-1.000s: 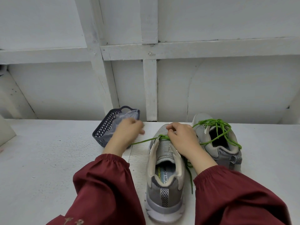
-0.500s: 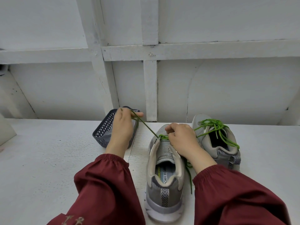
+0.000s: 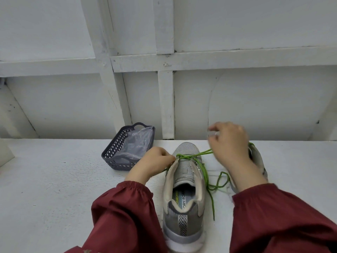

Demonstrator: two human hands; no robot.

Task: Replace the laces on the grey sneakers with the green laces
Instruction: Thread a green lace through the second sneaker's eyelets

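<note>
Head view: a dark grey basket [image 3: 116, 158] stands at the back of the white table [image 3: 45, 189], close to the wall, and holds a crumpled clear plastic bag [image 3: 136, 143]. Bare tabletop lies wide to the left of the basket and to the right of the shoes.

The near sneaker [image 3: 184, 199], grey mesh with a pale collar, stands mid-table just right of the basket, heel toward the person. The green lace [image 3: 205, 172] crosses only its lowest eyelets, and its loose end trails down the table on the right.

The left hand [image 3: 153, 165] pinches the lace at the left eyelet edge with curled fingers. The right hand [image 3: 229, 145], blurred and raised, has curled fingers, and two taut strands run into it. It largely hides the second sneaker [image 3: 258, 157].
</note>
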